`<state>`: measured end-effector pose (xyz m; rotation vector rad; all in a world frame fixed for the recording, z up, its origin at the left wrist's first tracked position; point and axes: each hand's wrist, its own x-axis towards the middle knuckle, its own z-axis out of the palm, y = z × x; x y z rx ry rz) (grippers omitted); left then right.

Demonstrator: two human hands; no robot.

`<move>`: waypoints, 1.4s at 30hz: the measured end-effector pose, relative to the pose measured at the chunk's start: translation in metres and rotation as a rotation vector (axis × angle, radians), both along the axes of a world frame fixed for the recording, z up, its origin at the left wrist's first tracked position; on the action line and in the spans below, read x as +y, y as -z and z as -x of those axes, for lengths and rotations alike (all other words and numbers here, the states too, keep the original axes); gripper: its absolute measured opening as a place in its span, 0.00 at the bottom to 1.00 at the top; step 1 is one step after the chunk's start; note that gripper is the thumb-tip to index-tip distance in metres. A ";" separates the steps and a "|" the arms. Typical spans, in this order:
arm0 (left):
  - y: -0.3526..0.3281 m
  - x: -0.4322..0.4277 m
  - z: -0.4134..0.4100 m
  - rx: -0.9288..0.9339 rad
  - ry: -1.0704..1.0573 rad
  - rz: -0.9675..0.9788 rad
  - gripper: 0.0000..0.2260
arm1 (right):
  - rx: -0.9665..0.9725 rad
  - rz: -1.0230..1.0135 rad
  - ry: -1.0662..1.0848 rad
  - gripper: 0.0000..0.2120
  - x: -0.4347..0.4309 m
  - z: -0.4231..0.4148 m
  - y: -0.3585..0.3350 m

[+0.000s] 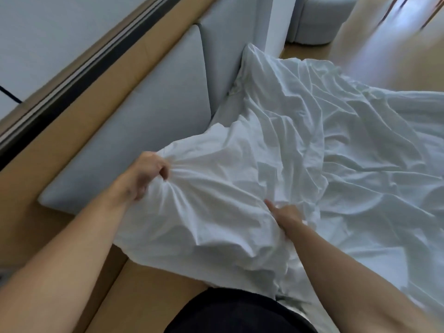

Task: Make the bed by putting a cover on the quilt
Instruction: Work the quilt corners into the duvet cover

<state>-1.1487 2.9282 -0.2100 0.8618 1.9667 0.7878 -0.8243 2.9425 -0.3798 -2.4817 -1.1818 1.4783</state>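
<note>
A white quilt cover (300,145) lies crumpled across the bed, with bulk inside it that may be the quilt. My left hand (146,174) grips a bunched corner of the cover near the headboard, and folds fan out from the fist. My right hand (286,217) is partly buried in the fabric lower down, thumb showing; its fingers are hidden in the folds and appear to hold the cloth. A raised corner of the cover (252,56) leans against the headboard farther along.
A pale grey padded headboard (153,116) runs along the left, backed by a tan wooden ledge (79,131). A grey upholstered seat (314,22) stands on the shiny wooden floor (384,44) beyond the bed. My dark clothing (240,313) is at the bottom.
</note>
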 end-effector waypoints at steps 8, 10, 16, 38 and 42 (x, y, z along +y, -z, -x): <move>-0.016 -0.012 0.017 -0.277 0.093 0.088 0.09 | -0.050 -0.196 -0.189 0.14 -0.006 -0.014 0.014; -0.014 -0.012 0.027 -0.246 0.037 0.047 0.13 | -0.169 -0.212 -0.190 0.11 -0.010 -0.036 0.014; -0.029 -0.005 0.051 -0.292 -0.122 -0.039 0.11 | -0.381 -0.042 0.087 0.10 -0.054 -0.121 0.006; -0.037 0.015 0.019 -0.123 0.002 -0.159 0.12 | -0.042 -0.375 -0.027 0.17 -0.021 -0.059 0.000; -0.036 0.010 0.020 -0.141 -0.016 -0.139 0.12 | -0.015 -0.455 0.141 0.18 -0.017 -0.076 0.003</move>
